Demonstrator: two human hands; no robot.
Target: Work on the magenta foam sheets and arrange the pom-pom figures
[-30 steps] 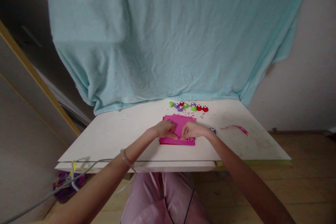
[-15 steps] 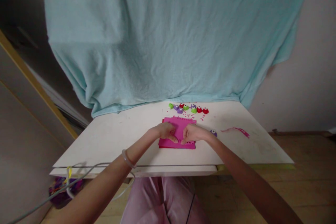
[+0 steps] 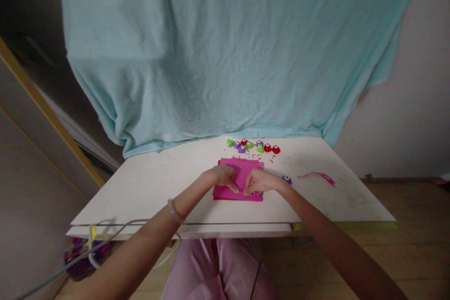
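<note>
A bright pink sheet [image 3: 242,168] lies on top of a small stack, with a red edge showing on the left. Small holes run along its far edge, and more dark spots show near its front right part. My left hand [image 3: 227,177] rests on the sheet's left side, fingers curled under and thumb reaching to the middle of the front part. Close beside that thumb, my right hand [image 3: 258,181] pinches at the sheet near the spots. The exact grip of the fingertips is too small to make out. A purple paper punch [image 3: 287,179] sits just beyond my right wrist.
Several green, purple and red paper punches [image 3: 260,148] stand in a cluster at the back of the white table [image 3: 154,183]. Pink paper bits [image 3: 253,156] lie scattered before them. A holed pink strip [image 3: 321,176] lies right. A grey cable [image 3: 116,232] crosses the front left edge.
Both hands stay at the front part of the pink sheet. My right fingertips have shifted very slightly, and more of the spotted edge shows beside them. The view has moved a little.
</note>
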